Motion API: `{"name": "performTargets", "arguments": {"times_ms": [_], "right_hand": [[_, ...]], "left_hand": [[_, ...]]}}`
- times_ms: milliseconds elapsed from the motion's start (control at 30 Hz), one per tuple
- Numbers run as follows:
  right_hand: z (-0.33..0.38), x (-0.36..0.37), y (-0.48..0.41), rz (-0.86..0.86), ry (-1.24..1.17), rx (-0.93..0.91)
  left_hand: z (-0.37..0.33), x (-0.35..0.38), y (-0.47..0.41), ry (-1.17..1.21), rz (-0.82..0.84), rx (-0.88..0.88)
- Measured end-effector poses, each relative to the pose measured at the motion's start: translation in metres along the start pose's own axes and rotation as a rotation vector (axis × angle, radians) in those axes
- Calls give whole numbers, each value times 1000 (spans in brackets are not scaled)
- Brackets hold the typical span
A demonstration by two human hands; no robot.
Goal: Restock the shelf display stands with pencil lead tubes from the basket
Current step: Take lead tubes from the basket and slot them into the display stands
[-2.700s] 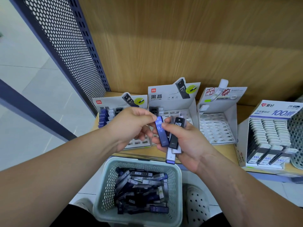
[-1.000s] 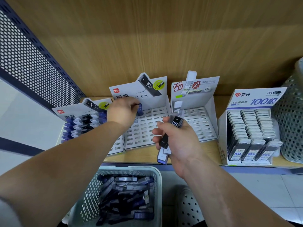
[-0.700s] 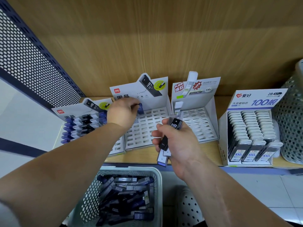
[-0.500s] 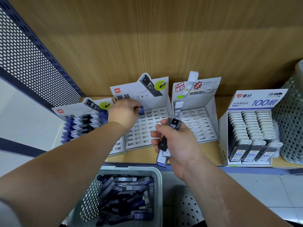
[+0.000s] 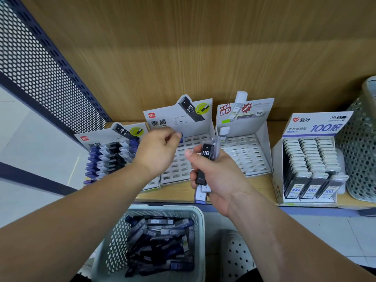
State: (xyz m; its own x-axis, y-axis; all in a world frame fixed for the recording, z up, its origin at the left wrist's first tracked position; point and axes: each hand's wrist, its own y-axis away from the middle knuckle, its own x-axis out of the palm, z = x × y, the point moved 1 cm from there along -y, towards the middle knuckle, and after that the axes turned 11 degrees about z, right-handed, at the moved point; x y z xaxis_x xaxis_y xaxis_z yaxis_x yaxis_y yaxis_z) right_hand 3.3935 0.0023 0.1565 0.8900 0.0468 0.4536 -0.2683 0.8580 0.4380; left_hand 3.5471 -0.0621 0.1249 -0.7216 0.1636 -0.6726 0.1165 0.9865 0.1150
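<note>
Insertion step. Left hand (image 5: 156,153) meets a blue tube (image 5: 181,135) in the middle stand (image 5: 205,127); pinching or only touching, cannot tell. Right hand (image 5: 215,176) clamps spare tubes (image 5: 206,153). Next: take one, seat it beside.

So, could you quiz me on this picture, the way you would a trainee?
1. True or false: the right hand grips several lead tubes at once.
2. The black tube at the front of that bundle is marked: A) 2B B) HB C) 4H
3. Fill in: the loose stock lies in a pale ___ below the shelf.
Key: 1 true; 2 B; 3 basket.
</note>
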Motion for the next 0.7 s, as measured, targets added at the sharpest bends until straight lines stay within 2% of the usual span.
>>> {"name": "performTargets", "arguments": {"times_ms": [67,200,333,533,700], "right_hand": [[2,1,-1,-29,-31,-27],[4,1,3,66,51,45],[-2,5,12,196,177,161],[-16,10,19,251,289,264],[-19,17,23,266,295,270]], "left_hand": [[-19,-4,24,373,94,-122],[-44,-12,56,679,213,-110],[-49,-20,66,661,250,-130],[-34,-23,87,598,290,-199],[-29,-35,96,739,347,-264]]}}
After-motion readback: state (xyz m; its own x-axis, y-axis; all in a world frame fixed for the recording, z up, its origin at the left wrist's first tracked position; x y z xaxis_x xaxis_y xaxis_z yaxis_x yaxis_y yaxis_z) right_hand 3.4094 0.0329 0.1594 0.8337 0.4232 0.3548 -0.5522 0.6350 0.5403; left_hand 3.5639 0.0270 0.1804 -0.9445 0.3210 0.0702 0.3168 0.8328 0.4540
